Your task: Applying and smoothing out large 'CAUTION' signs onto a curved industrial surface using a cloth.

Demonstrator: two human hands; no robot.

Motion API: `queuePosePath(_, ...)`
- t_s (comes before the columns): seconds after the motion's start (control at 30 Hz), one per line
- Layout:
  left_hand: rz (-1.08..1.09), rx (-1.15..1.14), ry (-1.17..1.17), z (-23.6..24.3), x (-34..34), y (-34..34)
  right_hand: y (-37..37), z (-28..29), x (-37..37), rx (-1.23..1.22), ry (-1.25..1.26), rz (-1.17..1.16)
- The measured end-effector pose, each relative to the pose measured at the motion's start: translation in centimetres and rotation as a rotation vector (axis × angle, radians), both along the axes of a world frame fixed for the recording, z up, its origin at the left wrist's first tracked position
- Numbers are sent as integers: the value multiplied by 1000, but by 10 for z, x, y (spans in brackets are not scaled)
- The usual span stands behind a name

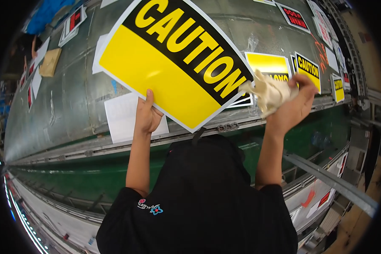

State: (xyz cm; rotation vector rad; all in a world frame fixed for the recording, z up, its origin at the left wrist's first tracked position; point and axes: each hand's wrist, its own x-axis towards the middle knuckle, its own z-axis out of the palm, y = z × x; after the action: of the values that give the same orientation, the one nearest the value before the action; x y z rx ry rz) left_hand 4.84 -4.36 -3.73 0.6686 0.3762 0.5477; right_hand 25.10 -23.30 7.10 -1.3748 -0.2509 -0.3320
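My left hand [147, 114] grips the lower edge of a large yellow and black sign [156, 67] with a white border, held tilted above a grey metal table [72, 110]. My right hand [294, 106] is closed around a crumpled cream cloth [269, 93] at the sign's right corner. Both forearms rise from my black shirt at the lower edge.
White sheets [120, 116] lie on the table under the sign. More yellow and black signs [271, 65] and red and white signs [294, 17] lie to the right and far back. A brown packet [51, 62] sits at the left. A metal rail [330, 182] runs at lower right.
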Motion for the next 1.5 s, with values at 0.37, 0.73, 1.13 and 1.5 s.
queuePosePath(0.37,126,38,-77,38,-3,-14,57,-44,-72,-685,-716,549)
queuePosePath(0.73,92,11,-114,43,-5,-9,41,-38,-55,-657,-825,423)
queuePosePath(1.13,70,-42,-96,36,-10,-1,-58,-99,-28,-418,252,141)
queuePosePath(1.5,19,-24,-27,37,-19,0,-48,-119,-76,-301,484,396)
